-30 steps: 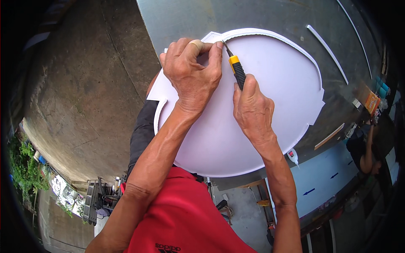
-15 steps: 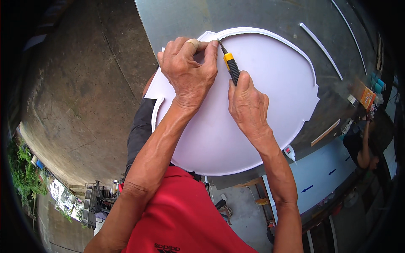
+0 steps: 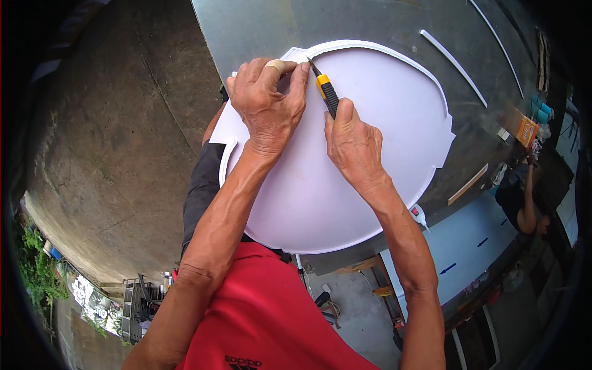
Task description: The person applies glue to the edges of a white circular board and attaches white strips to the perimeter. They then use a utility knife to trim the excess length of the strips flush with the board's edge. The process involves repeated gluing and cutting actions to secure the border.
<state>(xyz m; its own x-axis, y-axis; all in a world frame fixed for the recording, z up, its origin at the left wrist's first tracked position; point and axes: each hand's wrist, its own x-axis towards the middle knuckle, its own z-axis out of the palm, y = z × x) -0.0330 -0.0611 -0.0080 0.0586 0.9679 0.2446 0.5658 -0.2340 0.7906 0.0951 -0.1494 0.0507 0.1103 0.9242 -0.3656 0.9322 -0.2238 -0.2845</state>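
Observation:
A large white round panel [image 3: 333,172] with notched edges lies on the dark metal table, overhanging toward my body. Along its far rim stands a curved white strip [image 3: 382,49]. My left hand [image 3: 268,102], a tan band on one finger, is closed at the panel's far left edge, pinching the white strip's end between thumb and fingers. In my right hand [image 3: 356,145] is a utility knife [image 3: 327,94] with a yellow and black handle. Its blade points up-left and meets the strip right beside my left thumb tip. Another short raised strip [image 3: 227,161] lines the panel's left side.
Loose white strips [image 3: 453,68] lie on the table [image 3: 259,31] at the far right. A small white glue bottle [image 3: 419,216] sits by the panel's right edge. Beyond are a wooden strip [image 3: 467,185], an orange package [image 3: 526,131] and another person [image 3: 524,206] at the right.
The whole scene has shifted slightly left in view. Both hands keep their grips, and the knife tip stays close to my left thumb.

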